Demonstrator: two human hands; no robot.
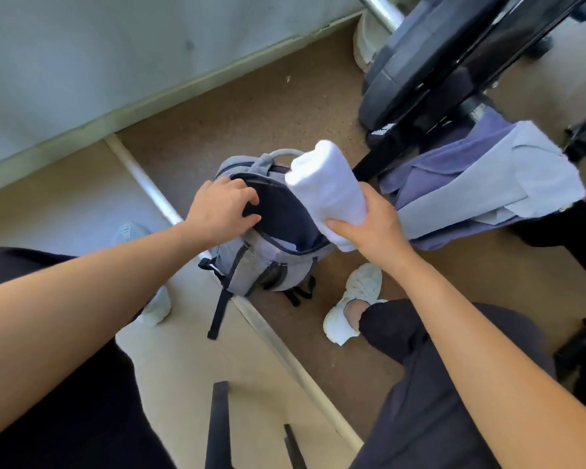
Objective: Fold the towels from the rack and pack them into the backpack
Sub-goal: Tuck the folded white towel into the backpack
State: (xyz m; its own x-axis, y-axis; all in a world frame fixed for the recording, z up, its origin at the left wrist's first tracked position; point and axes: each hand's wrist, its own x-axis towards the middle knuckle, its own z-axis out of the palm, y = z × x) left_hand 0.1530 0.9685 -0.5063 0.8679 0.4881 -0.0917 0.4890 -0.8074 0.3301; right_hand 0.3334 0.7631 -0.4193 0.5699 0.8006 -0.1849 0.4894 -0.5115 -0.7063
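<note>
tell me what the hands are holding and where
The right hand grips the rolled white towel at its near end; the left hand holds the backpack by its open rim.

Black weight plates (420, 72) (on a chrome bar (381, 10)) rest on brown carpet (251, 106).
</note>
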